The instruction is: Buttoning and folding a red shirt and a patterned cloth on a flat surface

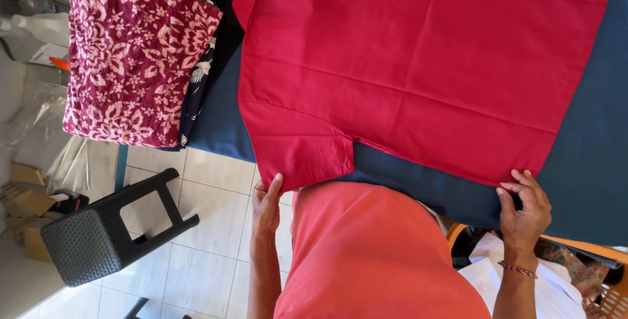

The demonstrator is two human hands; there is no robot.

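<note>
A red short-sleeved shirt (pixel 418 64) lies spread flat on a table covered in dark blue cloth (pixel 589 129). My left hand (pixel 267 202) grips the edge of the shirt's sleeve at the table's near edge, fingers curled over the fabric. My right hand (pixel 523 206), with a woven bracelet on the wrist, pinches the shirt's bottom hem at its near corner. My own coral-coloured top (pixel 373 253) fills the bottom middle of the view between my arms.
A folded maroon floral fabric (pixel 131 57) lies on dark folded clothes at the table's left end. A black stool (pixel 104 227) is on the tiled floor at the left, near cardboard boxes and plastic wrap. White cloth (pixel 556 286) and an orange basket are at the bottom right.
</note>
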